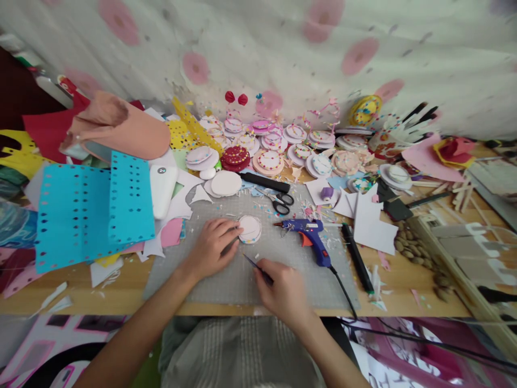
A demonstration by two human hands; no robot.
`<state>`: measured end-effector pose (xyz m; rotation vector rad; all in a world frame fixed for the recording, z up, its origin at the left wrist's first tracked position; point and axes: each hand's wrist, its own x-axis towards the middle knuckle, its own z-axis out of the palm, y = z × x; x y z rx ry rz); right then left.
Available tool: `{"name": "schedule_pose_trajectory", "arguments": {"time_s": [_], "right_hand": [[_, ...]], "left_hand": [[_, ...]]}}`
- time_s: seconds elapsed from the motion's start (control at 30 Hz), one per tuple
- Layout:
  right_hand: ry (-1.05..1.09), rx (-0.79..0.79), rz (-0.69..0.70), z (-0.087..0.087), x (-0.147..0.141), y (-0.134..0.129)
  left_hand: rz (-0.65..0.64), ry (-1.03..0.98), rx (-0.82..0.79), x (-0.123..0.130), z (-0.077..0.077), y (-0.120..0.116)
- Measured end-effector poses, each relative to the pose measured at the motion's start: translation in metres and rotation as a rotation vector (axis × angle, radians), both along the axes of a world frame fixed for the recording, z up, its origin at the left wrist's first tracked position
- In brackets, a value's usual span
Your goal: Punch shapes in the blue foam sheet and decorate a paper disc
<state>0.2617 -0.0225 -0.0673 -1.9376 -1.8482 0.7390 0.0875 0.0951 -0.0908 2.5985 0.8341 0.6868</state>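
Observation:
Over the grey cutting mat (226, 291), my left hand (216, 242) has its fingertips closed on the left edge of a small white paper disc (249, 228). Tiny coloured dots show along the disc's rim. Just below and right of it, my right hand (283, 288) grips a slim, dark, pointed tool (258, 266); whether it is tweezers or a knife I cannot tell. Its tip points up and left, apart from the disc. A blue hot glue gun (311, 234) lies to the right, nozzle towards the disc. Black-handled scissors (283, 202) lie beyond.
Several decorated miniature hats (270, 161) line the back. White paper discs (226, 184) lie near a black cylinder (264, 182). Blue punched sheets (95, 210) stand at left. A black pen (357, 258), the gun's cord (343, 293) and paper scraps (375, 221) are at right.

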Motion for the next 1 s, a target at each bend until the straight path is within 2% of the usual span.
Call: {"name": "schedule_pose_trajectory", "arguments": {"time_s": [0.17, 0.3, 0.4, 0.5, 0.6, 0.67, 0.87, 1.0], "right_hand": [[-0.081, -0.001, 0.030, 0.003, -0.002, 0.006], [0.063, 0.031, -0.014, 0.007, 0.005, 0.003], [0.226, 0.093, -0.059, 0.011, 0.010, -0.003], [0.333, 0.182, -0.094, 0.019, 0.011, -0.009], [0.372, 0.248, -0.097, 0.027, 0.009, -0.015], [0.374, 0.271, -0.094, 0.032, 0.008, -0.018], [0.400, 0.284, -0.058, 0.046, 0.009, -0.023], [0.469, 0.291, -0.103, 0.052, 0.009, -0.026]], "left_hand": [[0.017, -0.038, 0.014, 0.000, 0.001, -0.001], [0.051, -0.115, 0.021, -0.004, 0.001, 0.000], [0.141, -0.220, 0.005, -0.004, 0.009, -0.006], [0.209, -0.315, -0.152, 0.001, 0.026, -0.022], [0.164, -0.400, -0.419, 0.010, 0.044, -0.043], [0.136, -0.482, -0.532, 0.015, 0.052, -0.054], [0.128, -0.605, -0.640, 0.018, 0.057, -0.061], [0.100, -0.611, -0.722, 0.017, 0.062, -0.061]]}}
